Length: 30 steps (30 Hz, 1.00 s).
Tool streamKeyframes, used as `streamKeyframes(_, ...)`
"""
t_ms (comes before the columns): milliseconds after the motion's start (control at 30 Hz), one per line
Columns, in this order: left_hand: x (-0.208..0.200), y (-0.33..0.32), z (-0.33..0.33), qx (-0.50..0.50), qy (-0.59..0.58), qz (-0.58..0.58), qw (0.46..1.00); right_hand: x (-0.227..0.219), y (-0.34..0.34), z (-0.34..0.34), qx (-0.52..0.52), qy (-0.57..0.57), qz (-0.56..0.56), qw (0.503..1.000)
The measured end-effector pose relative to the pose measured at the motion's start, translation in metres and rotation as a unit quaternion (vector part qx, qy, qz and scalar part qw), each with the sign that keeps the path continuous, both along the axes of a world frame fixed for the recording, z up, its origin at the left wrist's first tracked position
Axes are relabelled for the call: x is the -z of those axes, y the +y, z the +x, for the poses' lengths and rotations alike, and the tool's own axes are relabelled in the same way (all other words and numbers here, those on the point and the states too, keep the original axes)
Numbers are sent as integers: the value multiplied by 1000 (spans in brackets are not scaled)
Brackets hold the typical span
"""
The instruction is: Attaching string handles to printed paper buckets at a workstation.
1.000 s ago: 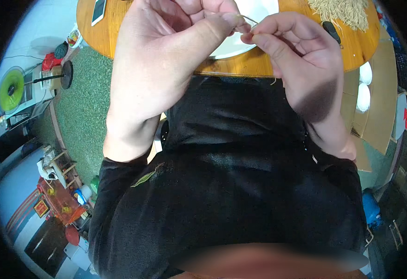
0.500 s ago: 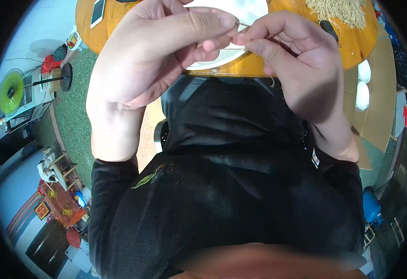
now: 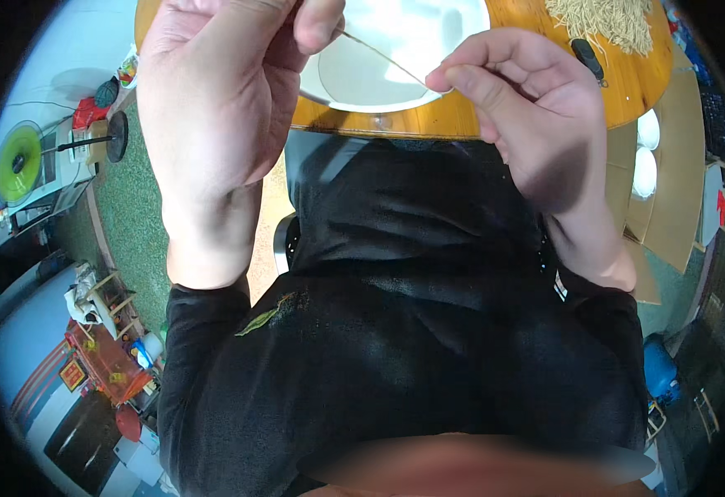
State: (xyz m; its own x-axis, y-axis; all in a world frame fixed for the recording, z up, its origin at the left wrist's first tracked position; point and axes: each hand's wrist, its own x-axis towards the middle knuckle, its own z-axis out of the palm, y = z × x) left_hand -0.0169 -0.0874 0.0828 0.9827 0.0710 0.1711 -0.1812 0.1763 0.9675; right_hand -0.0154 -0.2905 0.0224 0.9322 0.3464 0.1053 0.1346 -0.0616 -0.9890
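Observation:
A thin beige strand [image 3: 383, 58] runs slantwise between my two hands, above a white basin [image 3: 370, 108] at the table's near edge. My left hand [image 3: 221, 91] pinches its upper end, with the fingers partly cut off by the top of the picture. At the lower end, my right hand [image 3: 540, 99] grips the strand between thumb and forefinger. A loose heap of similar beige strands [image 3: 606, 23] lies at the far right of the table. Whether the strand is string or a plant fibre, I cannot tell.
The round wooden table [image 3: 640, 87] also bears a black key fob [image 3: 586, 56] beside my right hand. Flattened cardboard [image 3: 673, 190] with white round items [image 3: 645, 172] is at the right. A green fan [image 3: 19, 161] stands at the left.
My left hand has moved up and left, away from my right hand, so a longer straight piece of strand shows between them. My right hand has barely moved.

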Motion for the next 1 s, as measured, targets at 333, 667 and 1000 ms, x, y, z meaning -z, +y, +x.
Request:
streamKeyframes(333,-23,-13,-12,14,-46,197,979,-14,0,2,-17,54,-10,998)
streamKeyframes(667,-24,-11,4,57,-196,411,889,-57,8,3,14,243,-18,970)
streamKeyframes(1000,-38,-14,12,204,113,389,891,-30,-5,-1,10,211,61,976)
